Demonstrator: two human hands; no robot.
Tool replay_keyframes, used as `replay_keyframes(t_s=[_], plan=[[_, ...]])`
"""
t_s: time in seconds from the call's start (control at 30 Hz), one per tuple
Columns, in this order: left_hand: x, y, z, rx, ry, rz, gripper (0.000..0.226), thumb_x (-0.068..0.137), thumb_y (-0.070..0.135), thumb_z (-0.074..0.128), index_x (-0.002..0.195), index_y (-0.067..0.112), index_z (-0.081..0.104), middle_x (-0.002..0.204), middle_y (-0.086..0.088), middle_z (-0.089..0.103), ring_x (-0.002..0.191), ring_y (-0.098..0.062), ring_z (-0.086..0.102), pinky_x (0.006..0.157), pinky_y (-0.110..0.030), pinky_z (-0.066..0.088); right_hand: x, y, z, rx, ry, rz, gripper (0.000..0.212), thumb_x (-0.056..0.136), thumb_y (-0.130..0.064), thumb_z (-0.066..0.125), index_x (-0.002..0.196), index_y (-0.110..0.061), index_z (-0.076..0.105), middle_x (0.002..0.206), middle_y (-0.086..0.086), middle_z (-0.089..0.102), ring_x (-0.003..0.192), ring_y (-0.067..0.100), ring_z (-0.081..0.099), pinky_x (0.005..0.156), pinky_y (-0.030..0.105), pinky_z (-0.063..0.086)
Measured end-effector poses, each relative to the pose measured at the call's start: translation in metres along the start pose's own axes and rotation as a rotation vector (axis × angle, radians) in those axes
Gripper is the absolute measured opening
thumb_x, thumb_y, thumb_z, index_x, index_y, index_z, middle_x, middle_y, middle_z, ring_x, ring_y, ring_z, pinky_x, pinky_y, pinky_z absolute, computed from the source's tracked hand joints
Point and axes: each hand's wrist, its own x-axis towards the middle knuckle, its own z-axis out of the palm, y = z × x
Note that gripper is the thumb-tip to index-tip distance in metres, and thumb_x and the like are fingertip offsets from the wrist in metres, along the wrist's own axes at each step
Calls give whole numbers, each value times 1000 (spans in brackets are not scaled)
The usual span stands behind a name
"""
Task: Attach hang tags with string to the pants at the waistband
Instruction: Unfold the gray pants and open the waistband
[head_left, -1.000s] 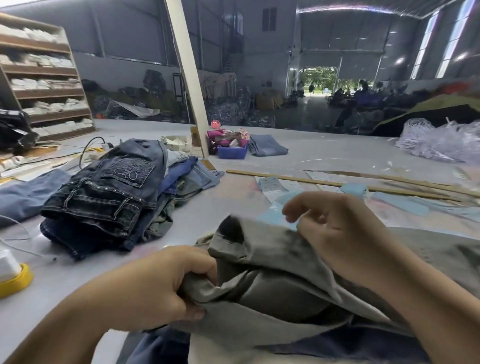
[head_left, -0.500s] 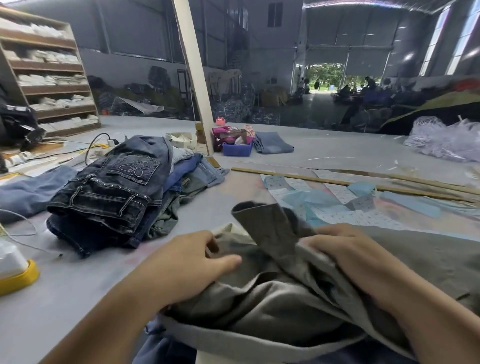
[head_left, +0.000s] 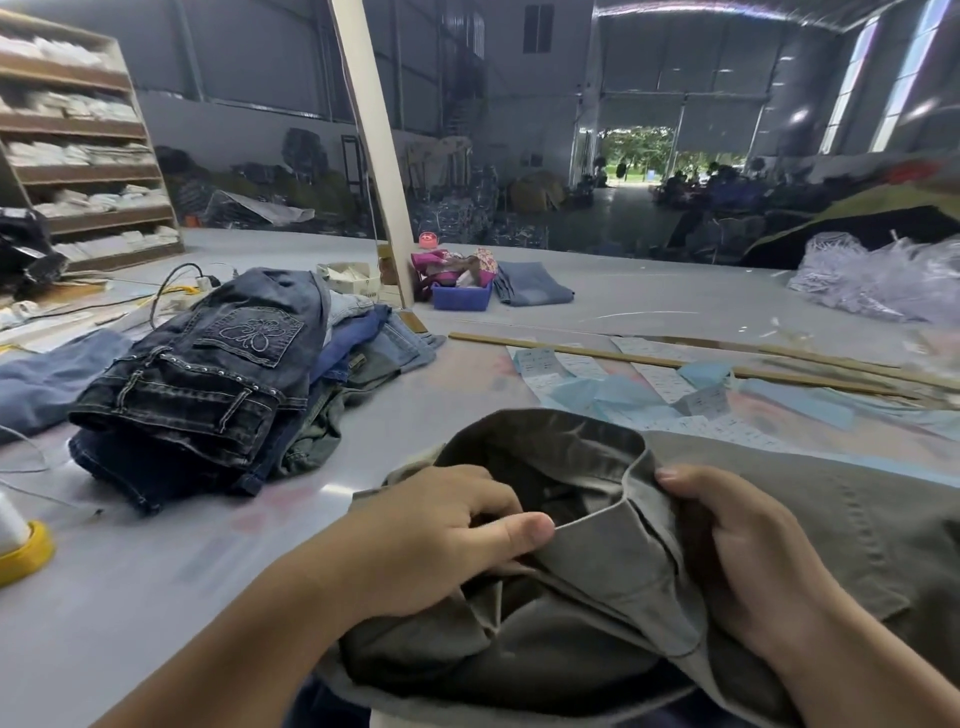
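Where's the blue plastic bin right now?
In the head view, the blue plastic bin sits far across the table, just right of the slanted post's base, with folded light jeans on its right.

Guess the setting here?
Likely a garment finishing warehouse: stacked jeans on a big table, paper tags laid out, shelves of folded stock. Both hands hold grey pants.

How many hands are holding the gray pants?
2. The left hand pinches the waistband edge of the gray pants on the left; the right hand grips the fabric fold on the right. No other hands show.
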Motion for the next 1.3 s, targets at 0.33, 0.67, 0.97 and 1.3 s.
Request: replay_keyframes(t_s=[0.33, 0.67, 0.97, 1.3], plan=[[-22, 22, 16, 154, 70, 310, 5, 85, 26, 54, 81, 28, 56, 85, 12, 47, 87, -5, 45, 81, -27, 40, -12, 1, -5, 59, -302, -227, 34, 60, 3, 41, 75, 2, 72, 63, 20, 64, 50, 25, 61, 49, 29, 53], [-21, 0, 12, 159, 568, -51, 37, 81, 29, 69, 117, 27, 63, 111, 15, 57, 108, -7, 51, 98, -26, 41, -5, 1, -4, -13, -80, -293, 66, 75, 29, 22, 105, -15, 61, 83, 15, 70, 62, 24, 65, 49, 27, 53], [-10, -14, -2, -710, 316, -364, 7, 77, 10, 62, 77, 13, 69, 72, -6, 70, 61, -18, 63, 61, -31, 51, -15, -8, 27, -1383, 240, -1116, 49, 70, 6, 50, 107, -20, 67, 114, 5, 53, 104, 25, 50, 86, 30, 40], [-16, 11, -14, -1218, 185, -91, 27, 60, 0, 54, 76, 11, 72, 77, -18, 64, 64, -26, 62, 59, -32, 55, -27, -20, 73, -1329, -126, -584, 63, 64, -78, 50, 110, -35, 54, 99, -19, 65, 92, 0, 60, 80, 29, 52]])
